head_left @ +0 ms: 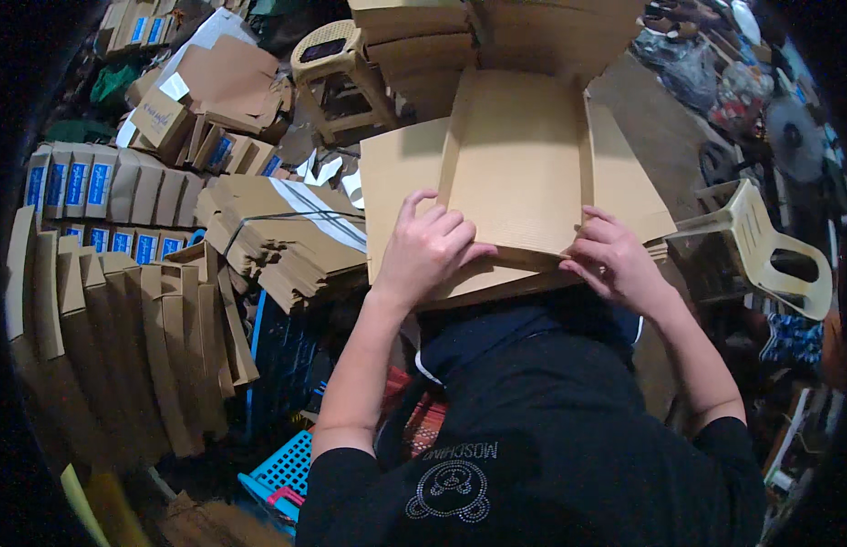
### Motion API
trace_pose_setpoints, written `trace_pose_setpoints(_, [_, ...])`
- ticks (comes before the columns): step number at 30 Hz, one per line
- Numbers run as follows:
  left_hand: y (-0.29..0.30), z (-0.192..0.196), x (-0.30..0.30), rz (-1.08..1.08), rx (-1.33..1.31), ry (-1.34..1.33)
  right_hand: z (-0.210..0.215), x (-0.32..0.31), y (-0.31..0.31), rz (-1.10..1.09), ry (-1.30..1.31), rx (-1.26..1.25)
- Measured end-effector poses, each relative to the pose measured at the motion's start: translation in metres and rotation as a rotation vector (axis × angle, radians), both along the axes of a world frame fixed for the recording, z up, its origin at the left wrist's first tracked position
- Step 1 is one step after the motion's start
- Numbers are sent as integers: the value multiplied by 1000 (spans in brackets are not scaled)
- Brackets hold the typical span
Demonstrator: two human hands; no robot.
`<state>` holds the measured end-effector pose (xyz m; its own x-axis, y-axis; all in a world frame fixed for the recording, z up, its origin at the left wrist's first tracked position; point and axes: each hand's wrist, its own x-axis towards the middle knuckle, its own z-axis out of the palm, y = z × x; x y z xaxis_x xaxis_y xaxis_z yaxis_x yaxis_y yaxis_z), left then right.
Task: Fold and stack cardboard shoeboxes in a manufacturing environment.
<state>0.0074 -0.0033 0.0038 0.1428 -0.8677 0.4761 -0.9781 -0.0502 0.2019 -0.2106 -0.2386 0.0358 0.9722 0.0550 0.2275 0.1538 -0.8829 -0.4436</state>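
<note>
A shallow cardboard box with raised side walls lies in front of me. Under it, flat cardboard sheets rest across my lap. At the box's near left corner my left hand is closed, its thumb stretched along the near wall and its fingers curled at the side. My right hand pinches the near right corner between thumb and fingers. A tall cardboard flap stands up at the far end of the box.
Left of me are a strapped bundle of flat cardboard, rows of folded boxes and a blue plastic basket. A woven-top stool stands at the far left. To the right is a cream plastic chair; a fan is behind it.
</note>
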Motion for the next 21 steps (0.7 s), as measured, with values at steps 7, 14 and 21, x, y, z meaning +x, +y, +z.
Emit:
trace_pose_setpoints(7, [-2, 0, -1, 35, 37, 54, 7, 0, 2, -25, 3, -149])
trace_pose_setpoints(14, [-2, -8, 2, -20, 39, 39, 4, -1, -3, -33, 81, -88])
trace_pose_setpoints(21, [3, 5, 2, -12, 136, 101, 3, 0, -7, -17, 174, -18])
